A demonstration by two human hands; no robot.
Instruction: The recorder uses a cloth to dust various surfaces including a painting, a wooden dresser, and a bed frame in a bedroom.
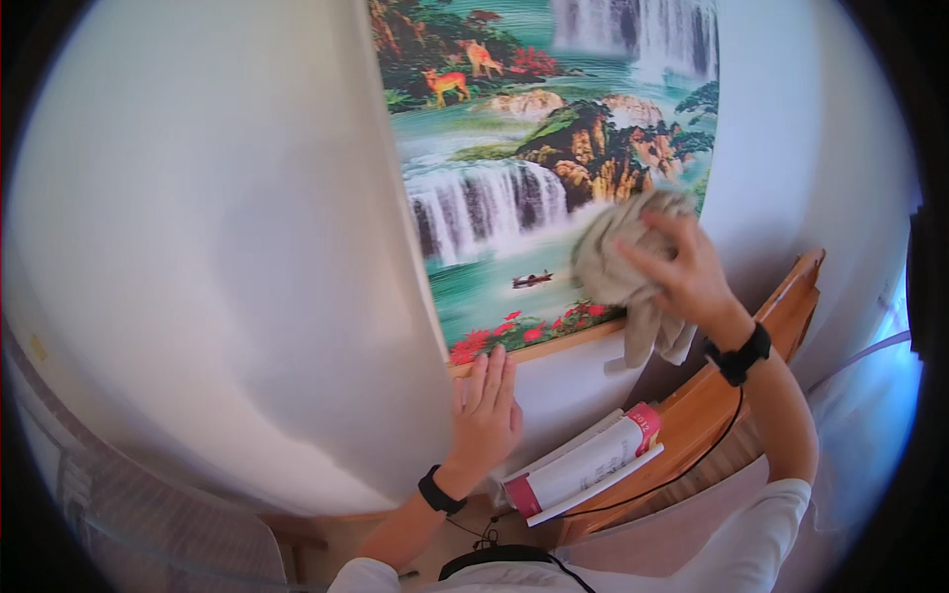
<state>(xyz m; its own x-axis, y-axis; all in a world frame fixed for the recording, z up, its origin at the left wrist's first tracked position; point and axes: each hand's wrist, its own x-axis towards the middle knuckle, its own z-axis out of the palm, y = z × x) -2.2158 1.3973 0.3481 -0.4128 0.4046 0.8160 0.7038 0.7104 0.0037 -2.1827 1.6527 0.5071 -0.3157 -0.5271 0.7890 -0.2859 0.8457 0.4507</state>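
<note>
A landscape picture [489, 148] of waterfalls, rocks and deer hangs against a white wall, with a light wooden strip along its lower edge. My right hand [686, 270] grips a bunched beige cloth [619, 259] against the picture's lower right part, and loose ends of the cloth hang below the picture's edge. My left hand [485, 411] lies flat with its fingers extended and its fingertips at the picture's bottom edge, near the red flowers. It holds nothing. Each wrist wears a black band.
Rolled papers [586, 467] with red ends and writing lie below the picture, beside an orange-brown wooden board [689, 408]. A black cable [667, 482] runs across the board. At the right is translucent bluish plastic sheeting [860, 430]; a pale covered surface [163, 511] stands at lower left.
</note>
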